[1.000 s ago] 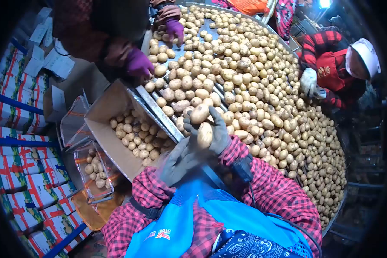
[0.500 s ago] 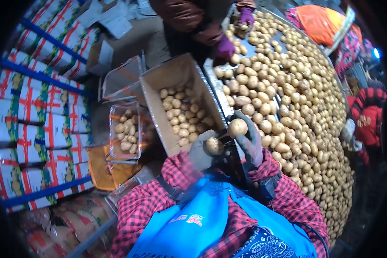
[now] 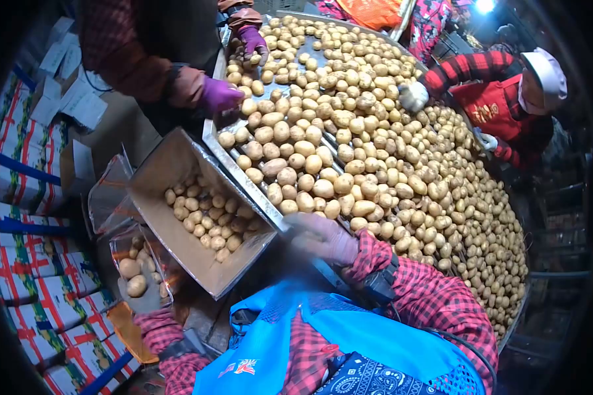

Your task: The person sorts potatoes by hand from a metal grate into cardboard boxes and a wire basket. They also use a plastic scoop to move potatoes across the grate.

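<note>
My left hand [image 3: 147, 301], in a grey glove, is low at the left, open over the near end of a small plastic-lined crate [image 3: 113, 249]. A potato [image 3: 136, 285] shows right at its fingers, and another larger-looking potato [image 3: 129, 268] lies just beyond. Blurred by motion, my right hand [image 3: 319, 238] is at the near corner of the sorting table [image 3: 245, 191], close beside the potatoes [image 3: 333, 209]; its fingers are smeared. Between my hands stands a large cardboard-lined bin [image 3: 153, 186] partly filled with smaller potatoes [image 3: 207, 220].
Across the bin, a co-worker's purple-gloved hands [image 3: 221, 95] are at the table edge. Another person in a red apron [image 3: 491, 105] reaches over the potatoes from the far right. Stacked cartons [image 3: 23, 263] line the left, with an orange bag [image 3: 130, 329] near my left arm.
My hands, each holding a potato before, have parted: the left moved to the small crate, the right to the table edge. The view has turned right, bringing the red-aproned person further in.
</note>
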`<action>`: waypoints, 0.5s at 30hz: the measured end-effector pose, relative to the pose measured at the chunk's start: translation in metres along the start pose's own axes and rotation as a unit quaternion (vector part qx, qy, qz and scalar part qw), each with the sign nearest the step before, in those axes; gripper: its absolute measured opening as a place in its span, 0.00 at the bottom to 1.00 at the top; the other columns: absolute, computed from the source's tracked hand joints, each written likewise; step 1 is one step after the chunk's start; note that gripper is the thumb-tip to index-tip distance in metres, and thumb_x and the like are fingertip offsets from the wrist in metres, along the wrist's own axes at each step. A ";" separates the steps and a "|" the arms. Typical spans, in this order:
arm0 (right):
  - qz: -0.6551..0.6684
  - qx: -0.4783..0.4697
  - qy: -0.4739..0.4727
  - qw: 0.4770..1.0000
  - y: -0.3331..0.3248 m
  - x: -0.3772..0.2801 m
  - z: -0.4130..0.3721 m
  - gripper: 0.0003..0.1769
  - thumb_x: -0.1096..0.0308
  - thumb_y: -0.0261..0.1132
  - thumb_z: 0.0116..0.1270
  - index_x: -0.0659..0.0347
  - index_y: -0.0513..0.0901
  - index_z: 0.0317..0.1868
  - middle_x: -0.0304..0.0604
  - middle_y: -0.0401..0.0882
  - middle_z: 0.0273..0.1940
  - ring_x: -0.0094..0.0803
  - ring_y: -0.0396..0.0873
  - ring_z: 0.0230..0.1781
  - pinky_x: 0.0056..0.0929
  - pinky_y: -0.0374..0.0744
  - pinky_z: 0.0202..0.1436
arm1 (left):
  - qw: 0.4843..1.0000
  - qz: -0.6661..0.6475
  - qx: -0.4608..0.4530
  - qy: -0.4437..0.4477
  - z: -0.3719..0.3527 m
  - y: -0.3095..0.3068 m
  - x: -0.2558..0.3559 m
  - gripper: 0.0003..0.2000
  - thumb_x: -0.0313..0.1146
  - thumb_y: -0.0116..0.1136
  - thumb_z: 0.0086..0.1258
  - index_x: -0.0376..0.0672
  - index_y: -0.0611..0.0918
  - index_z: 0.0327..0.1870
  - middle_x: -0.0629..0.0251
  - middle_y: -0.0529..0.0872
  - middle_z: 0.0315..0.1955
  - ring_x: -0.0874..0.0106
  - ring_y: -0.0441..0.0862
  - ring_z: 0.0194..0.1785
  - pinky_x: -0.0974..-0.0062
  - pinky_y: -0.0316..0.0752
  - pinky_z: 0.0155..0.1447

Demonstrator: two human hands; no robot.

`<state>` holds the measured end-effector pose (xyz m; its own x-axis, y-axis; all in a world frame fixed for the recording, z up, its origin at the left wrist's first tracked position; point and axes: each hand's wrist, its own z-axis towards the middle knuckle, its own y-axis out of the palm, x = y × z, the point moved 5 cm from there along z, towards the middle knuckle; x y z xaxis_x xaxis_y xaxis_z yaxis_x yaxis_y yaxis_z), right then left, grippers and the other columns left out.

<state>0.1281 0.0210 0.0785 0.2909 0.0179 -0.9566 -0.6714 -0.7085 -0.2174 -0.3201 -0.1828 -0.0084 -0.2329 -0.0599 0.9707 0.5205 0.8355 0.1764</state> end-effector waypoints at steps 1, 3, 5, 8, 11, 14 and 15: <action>-0.031 0.033 -0.001 0.999 -0.016 0.004 0.003 0.27 0.56 0.63 0.67 0.62 0.74 0.61 0.57 0.74 0.58 0.50 0.74 0.59 0.42 0.72 0.63 | 0.979 -0.130 0.118 -0.099 0.024 -0.069 -0.034 0.21 0.43 0.57 0.69 0.42 0.75 0.59 0.62 0.79 0.55 0.64 0.78 0.54 0.64 0.76 0.57; -0.169 0.142 -0.057 0.974 -0.057 0.004 0.020 0.25 0.57 0.63 0.63 0.63 0.77 0.55 0.57 0.78 0.50 0.52 0.77 0.53 0.45 0.75 0.56 | 0.913 -0.192 0.311 -0.180 0.024 -0.139 -0.059 0.21 0.48 0.56 0.68 0.46 0.77 0.58 0.62 0.79 0.55 0.64 0.76 0.55 0.64 0.75 0.55; -0.303 0.254 -0.126 0.910 -0.090 0.020 0.051 0.24 0.56 0.61 0.63 0.63 0.78 0.55 0.57 0.80 0.48 0.53 0.77 0.52 0.49 0.75 0.54 | 0.898 -0.209 0.340 -0.187 0.023 -0.145 -0.063 0.19 0.46 0.52 0.71 0.47 0.77 0.58 0.63 0.79 0.56 0.62 0.76 0.55 0.63 0.74 0.56; -0.401 0.197 -0.054 0.893 -0.117 0.032 0.111 0.24 0.57 0.60 0.64 0.59 0.77 0.58 0.54 0.77 0.57 0.54 0.76 0.55 0.46 0.73 0.62 | 0.905 -0.241 0.287 -0.200 0.018 -0.106 -0.056 0.18 0.43 0.50 0.73 0.46 0.77 0.59 0.62 0.78 0.58 0.61 0.73 0.59 0.61 0.71 0.61; -0.443 0.074 -0.068 0.891 -0.081 0.021 0.154 0.28 0.58 0.63 0.60 0.59 0.75 0.60 0.54 0.77 0.56 0.53 0.76 0.55 0.45 0.74 0.60 | 0.919 -0.297 0.109 -0.236 0.008 -0.018 -0.051 0.18 0.39 0.49 0.74 0.43 0.77 0.60 0.59 0.77 0.62 0.60 0.70 0.65 0.60 0.67 0.67; -0.516 -0.007 0.048 0.855 -0.040 0.029 0.168 0.20 0.61 0.68 0.56 0.59 0.80 0.49 0.51 0.81 0.47 0.48 0.79 0.53 0.44 0.77 0.56 | 0.894 -0.318 -0.034 -0.314 -0.030 0.074 -0.045 0.19 0.38 0.49 0.75 0.41 0.76 0.62 0.55 0.75 0.65 0.58 0.69 0.69 0.58 0.64 0.72; -0.517 -0.008 0.047 0.855 -0.039 0.030 0.171 0.20 0.61 0.68 0.56 0.59 0.80 0.49 0.51 0.81 0.47 0.48 0.79 0.53 0.44 0.77 0.56 | 0.879 -0.316 -0.079 -0.347 -0.044 0.102 -0.042 0.20 0.38 0.49 0.75 0.40 0.75 0.63 0.54 0.75 0.65 0.58 0.70 0.69 0.57 0.63 0.73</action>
<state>0.0467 0.1698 0.0249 0.7775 0.5831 -0.2355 -0.0140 -0.3584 -0.9335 -0.2209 -0.1192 -0.0241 -0.9335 -0.0916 0.3466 0.2019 0.6647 0.7193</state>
